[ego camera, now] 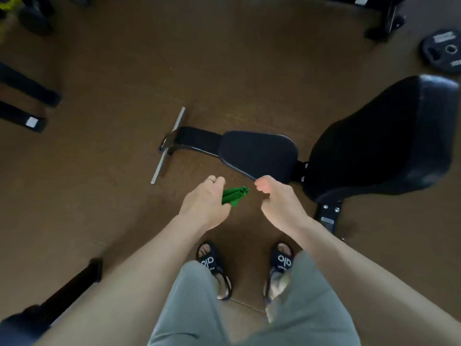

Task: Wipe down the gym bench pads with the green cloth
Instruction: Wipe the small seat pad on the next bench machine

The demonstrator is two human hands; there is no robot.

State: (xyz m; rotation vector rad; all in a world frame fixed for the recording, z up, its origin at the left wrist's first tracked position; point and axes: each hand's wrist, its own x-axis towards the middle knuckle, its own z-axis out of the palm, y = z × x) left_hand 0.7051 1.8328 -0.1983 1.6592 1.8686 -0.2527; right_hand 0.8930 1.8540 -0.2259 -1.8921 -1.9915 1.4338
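Observation:
A black gym bench stands in front of me, with a small seat pad [259,152] in the middle and a larger back pad [384,146] raised to the right. My left hand [204,203] grips a bunched green cloth [234,194], which sticks out toward the right, just short of the seat pad's near edge. My right hand [279,201] is curled with its fingertips at the near corner of the seat pad; whether it grips the edge is unclear.
The bench's frame ends in a metal crossbar [168,144] on the brown floor to the left. A weight plate [442,49] lies at far right. Other black equipment feet [27,96] stand at the left, and another bar [74,283] is near my left leg. My sandalled feet [214,265] are below.

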